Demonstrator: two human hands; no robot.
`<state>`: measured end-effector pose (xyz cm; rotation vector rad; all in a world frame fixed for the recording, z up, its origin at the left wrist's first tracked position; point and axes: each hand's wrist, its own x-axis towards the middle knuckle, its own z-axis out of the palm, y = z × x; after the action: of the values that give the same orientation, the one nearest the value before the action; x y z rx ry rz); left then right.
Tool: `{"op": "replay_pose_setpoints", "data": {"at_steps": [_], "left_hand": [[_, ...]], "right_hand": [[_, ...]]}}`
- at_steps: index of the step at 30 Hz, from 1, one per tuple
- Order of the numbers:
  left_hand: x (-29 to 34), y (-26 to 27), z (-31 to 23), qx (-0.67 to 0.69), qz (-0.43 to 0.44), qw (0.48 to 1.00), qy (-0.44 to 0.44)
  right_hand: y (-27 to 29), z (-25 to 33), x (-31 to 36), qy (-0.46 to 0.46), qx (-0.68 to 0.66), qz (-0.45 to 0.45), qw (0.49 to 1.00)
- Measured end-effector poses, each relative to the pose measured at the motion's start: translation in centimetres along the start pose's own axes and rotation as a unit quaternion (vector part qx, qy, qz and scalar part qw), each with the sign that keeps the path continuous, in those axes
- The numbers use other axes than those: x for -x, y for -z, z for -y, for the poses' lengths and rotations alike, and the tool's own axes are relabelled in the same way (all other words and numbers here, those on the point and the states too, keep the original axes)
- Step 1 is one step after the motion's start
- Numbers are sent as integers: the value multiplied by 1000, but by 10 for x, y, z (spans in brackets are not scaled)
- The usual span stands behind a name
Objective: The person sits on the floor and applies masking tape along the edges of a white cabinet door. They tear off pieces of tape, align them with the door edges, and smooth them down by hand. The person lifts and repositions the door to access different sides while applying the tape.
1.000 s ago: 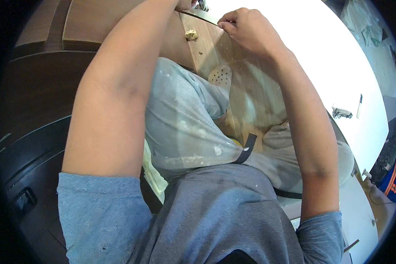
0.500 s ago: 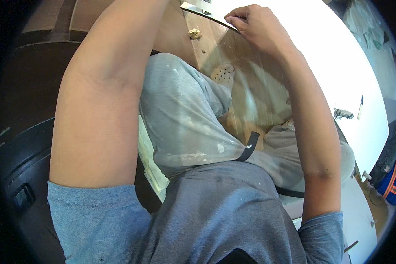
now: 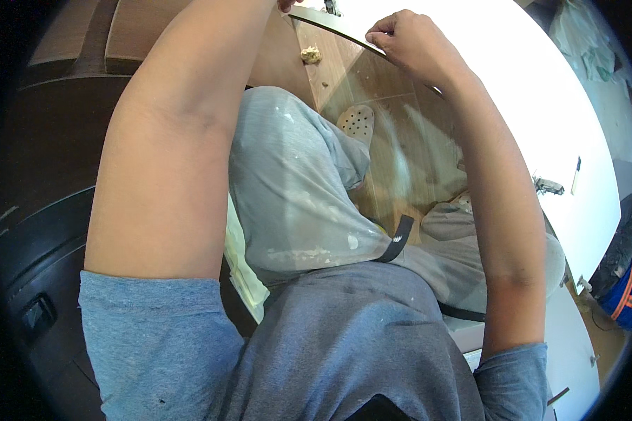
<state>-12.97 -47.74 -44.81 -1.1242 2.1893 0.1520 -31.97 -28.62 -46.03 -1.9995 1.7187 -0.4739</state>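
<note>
A large white panel [image 3: 519, 105] with a dark near edge lies in front of me and to the right. My right hand [image 3: 414, 43] is at this edge, with thumb and fingers closed together; anything between them is too small to make out. The left arm reaches up to the top of the picture. Only a bit of my left hand [image 3: 286, 5] shows there, beside the panel's far left corner, and its fingers are mostly cut off. A small metal fitting [image 3: 332, 7], like a hinge, sits on the panel between the two hands.
Another metal hinge [image 3: 548, 186] and a thin dark strip [image 3: 576, 175] are on the panel's right. A crumpled yellowish lump [image 3: 310, 54] lies on the wooden floor [image 3: 393, 105]. Dark brown furniture [image 3: 56, 140] stands left; a blue bag with orange stripes [image 3: 628, 291] is far right.
A bit of my left hand has come into view at the top. My right hand has shifted slightly right, still closed at the panel's edge. The fitting near the top appears a little higher.
</note>
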Motion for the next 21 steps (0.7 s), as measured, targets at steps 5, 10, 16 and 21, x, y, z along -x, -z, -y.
{"op": "replay_pose_setpoints", "data": {"at_steps": [5,10,16,21], "left_hand": [[-4,0,1,2,7,1000,5],[-5,0,6,5,13,1000,12],[-8,0,7,9,15,1000,13],[-7,-2,9,9,18,1000,19]], "right_hand": [[-7,-7,-10,11,22,5,1000],[13,21,-7,-55,-13,42,998],[17,27,-11,-36,30,60,997],[27,37,-11,3,104,112,988]]}}
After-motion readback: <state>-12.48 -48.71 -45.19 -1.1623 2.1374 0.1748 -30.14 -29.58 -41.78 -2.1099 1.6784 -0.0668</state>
